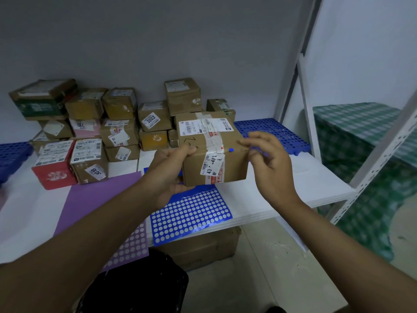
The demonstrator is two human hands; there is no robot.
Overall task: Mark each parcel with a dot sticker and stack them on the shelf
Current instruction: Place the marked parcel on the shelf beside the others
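One taped brown cardboard parcel, blue dot sticker on top, looks light and rigid. We grip its left edge with left hand fingers curled round; right hand fingers loosely spread beside its right corner. We judge opposite side faces best for stacking.

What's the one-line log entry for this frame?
left hand: grips parcel | right hand: open beside parcel's right edge | blue dot sticker: on parcel | blue sticker sheet: under parcel | stacking: pending

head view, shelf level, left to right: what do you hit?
Red parcel → purple sheet → left hand → held parcel with blue dot sticker → right hand → blue grid mat → white shelf upright.
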